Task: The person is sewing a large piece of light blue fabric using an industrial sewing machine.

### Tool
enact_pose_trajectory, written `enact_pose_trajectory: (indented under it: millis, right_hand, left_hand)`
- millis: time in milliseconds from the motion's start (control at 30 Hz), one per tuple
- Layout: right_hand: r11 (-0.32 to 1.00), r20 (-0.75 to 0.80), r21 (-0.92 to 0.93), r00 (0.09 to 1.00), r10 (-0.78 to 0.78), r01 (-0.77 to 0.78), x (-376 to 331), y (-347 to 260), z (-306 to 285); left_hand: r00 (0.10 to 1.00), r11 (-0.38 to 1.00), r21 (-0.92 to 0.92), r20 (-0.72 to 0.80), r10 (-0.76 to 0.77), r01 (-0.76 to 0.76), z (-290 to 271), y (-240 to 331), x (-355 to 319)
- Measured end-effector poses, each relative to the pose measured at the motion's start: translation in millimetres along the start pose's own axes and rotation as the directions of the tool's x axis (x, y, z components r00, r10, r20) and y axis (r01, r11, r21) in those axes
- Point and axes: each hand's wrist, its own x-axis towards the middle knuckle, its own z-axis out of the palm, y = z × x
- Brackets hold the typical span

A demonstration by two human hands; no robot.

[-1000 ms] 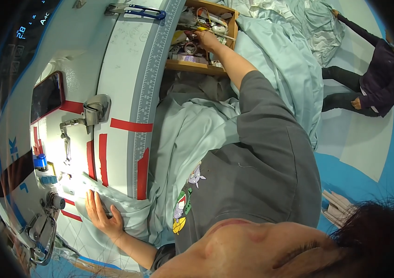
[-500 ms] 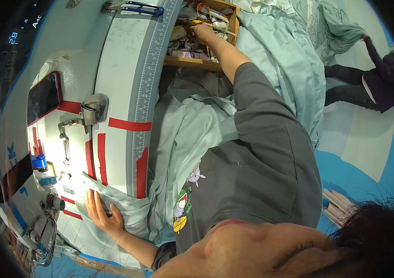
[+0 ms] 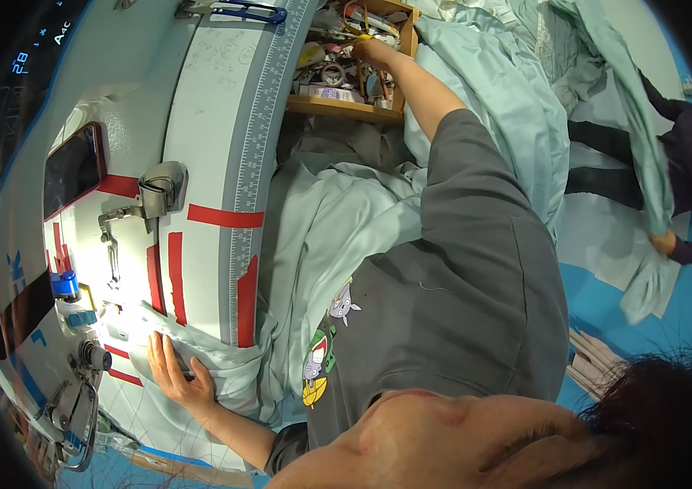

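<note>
cloth (image 3: 338, 236), pale green, big piece, lies draped from the table (image 3: 207, 122) edge down over the person's lap, one end flat on the table by the needle area. table is white with a grey ruler strip (image 3: 260, 138) and red tape marks (image 3: 224, 217). wooden tray (image 3: 338, 106) at the far end of the table, crammed with small sewing bits. phone (image 3: 73, 169) lies flat on the left part of the table. scissors (image 3: 236, 11) with blue handles at the top edge, apart from both hands. presser foot (image 3: 114, 236) sits just beside the cloth end.

left hand (image 3: 176, 373) lies flat on the cloth end, fingers together and extended, pressing, not gripping. right hand (image 3: 366, 50) is stretched out into the tray, fingers curled among the clutter; cannot tell if they're clamped on anything.

another person's hand (image 3: 665, 242) at far right holds a separate green cloth, well apart.

risks, as a judgement: with the body twisted toward the tray, only a flat palm pins the cloth end, so the hanging weight could drag it off line. groping in the packed tray could tip small items out. left fingers are near the needle area.
</note>
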Motion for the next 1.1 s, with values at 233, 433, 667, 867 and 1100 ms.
enact_pose_trajectory:
  millis: [233, 433, 667, 867, 1100]
  right_hand:
    - [0.891, -0.209, 0.414, 0.933, 0.294, -0.188, -35, -9, 12]
    - [0.928, -0.289, 0.321, 0.913, 0.288, -0.19, -7, -20, 10]
    - [0.972, -0.236, 0.103, 0.944, 0.229, -0.21, 39, -51, 20]
    - [0.964, -0.308, 0.051, 0.914, 0.263, -0.26, 48, -66, 17]
    - [1.0, -0.036, 0.0, 0.999, -0.008, 0.008, -30, -124, -78]
  left_hand:
    - [1.0, 1.0, -0.003, 0.006, -0.011, 0.011, 1, -1, -2]
    - [1.0, 1.0, -0.001, 0.008, -0.026, 0.026, 0, 1, 0]
    - [0.999, 0.999, -0.004, 0.006, -0.045, 0.045, 0, 1, 0]
    - [0.999, 0.999, -0.016, -0.035, -0.042, 0.042, 0, 1, 0]
    - [1.0, 1.0, 0.004, -0.024, -0.02, 0.02, -3, -8, -4]
